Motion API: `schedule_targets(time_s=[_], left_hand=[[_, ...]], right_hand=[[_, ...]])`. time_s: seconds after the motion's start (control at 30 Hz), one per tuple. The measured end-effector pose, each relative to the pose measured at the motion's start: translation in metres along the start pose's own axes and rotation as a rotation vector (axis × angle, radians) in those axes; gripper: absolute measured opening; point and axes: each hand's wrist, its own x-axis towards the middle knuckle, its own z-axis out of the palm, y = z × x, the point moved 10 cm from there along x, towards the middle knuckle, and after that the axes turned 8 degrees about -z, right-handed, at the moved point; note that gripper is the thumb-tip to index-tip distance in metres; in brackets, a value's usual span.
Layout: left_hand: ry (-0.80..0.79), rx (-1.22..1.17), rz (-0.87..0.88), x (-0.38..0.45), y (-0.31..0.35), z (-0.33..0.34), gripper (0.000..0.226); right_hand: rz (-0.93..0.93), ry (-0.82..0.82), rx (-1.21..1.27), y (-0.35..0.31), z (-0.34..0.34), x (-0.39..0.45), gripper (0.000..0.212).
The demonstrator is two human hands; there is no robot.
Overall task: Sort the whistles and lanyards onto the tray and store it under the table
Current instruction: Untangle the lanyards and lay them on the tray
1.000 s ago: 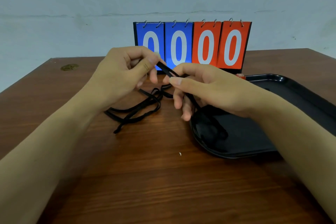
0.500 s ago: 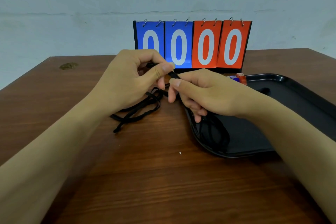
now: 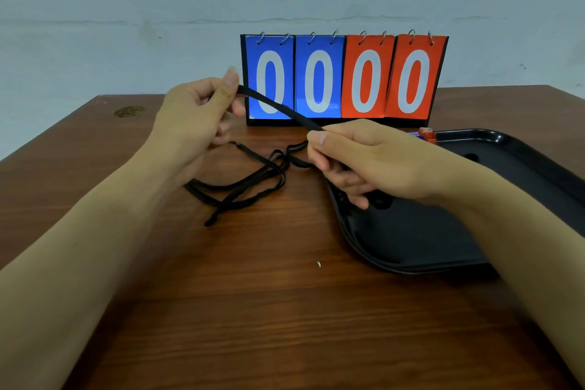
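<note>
Left hand (image 3: 193,123) and right hand (image 3: 367,161) pinch 1 black lanyard (image 3: 278,106) (whistles (image 3: 425,135) mostly hidden).

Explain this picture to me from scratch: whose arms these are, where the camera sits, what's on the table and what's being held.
There is no machine here. The camera is worn on a person's head and looks forward and down, so both arms are the wearer's own. The left hand and the right hand each pinch one black lanyard, stretched between them above the wooden table. More black lanyards lie tangled on the table below. A black tray sits at the right, with something small, red and blue, at its far edge; it is too hidden to name. A flip scoreboard reading 0000 stands behind.
</note>
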Motion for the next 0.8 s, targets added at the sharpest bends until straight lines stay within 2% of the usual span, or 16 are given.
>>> schedule_targets(time_s=[0.2, 0.43, 0.6, 0.8], left_hand=[[0.007, -0.075, -0.073, 0.006, -0.008, -0.013, 0.039], [-0.027, -0.278, -0.174, 0.009, -0.015, -0.01, 0.031], [0.004, -0.342, -0.245, 0.009, -0.022, -0.012, 0.029], [0.036, -0.329, -0.254, 0.011, -0.022, -0.019, 0.031]], right_hand=[[0.03, 0.083, -0.015, 0.007, -0.014, 0.0, 0.044], [-0.024, 0.211, -0.199, 0.004, -0.031, 0.002, 0.027], [-0.042, 0.189, -0.273, 0.005, -0.03, 0.003, 0.04], [-0.033, 0.194, -0.322, 0.006, -0.032, 0.002, 0.039]])
